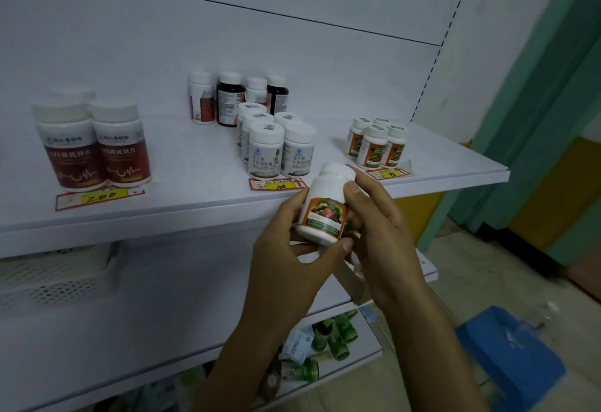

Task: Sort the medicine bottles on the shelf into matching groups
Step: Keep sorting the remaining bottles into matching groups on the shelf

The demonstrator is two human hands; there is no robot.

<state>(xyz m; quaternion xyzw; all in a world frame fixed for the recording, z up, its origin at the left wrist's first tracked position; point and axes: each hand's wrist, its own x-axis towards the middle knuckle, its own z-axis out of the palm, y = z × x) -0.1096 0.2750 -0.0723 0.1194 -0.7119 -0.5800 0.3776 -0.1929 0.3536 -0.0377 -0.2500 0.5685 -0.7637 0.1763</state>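
both hands hold a tilted orange-label bottle [325, 206] at the shelf's [195, 203] front edge: left hand [286, 245] curled under its base, right hand [380, 223] gripping its side. at its 1 o'clock stands the matching group [374, 145]; at 11 o'clock white-label bottles [279, 148], a mixed cluster [237, 99] behind; at 10 o'clock red-label bottles [94, 151]

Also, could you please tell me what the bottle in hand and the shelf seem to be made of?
Bottle: apparently opaque white plastic, smooth with a sheen; its label looks like glossy printed paper or film. Shelf: probably painted metal, matte, judging by its thin folded front edge.
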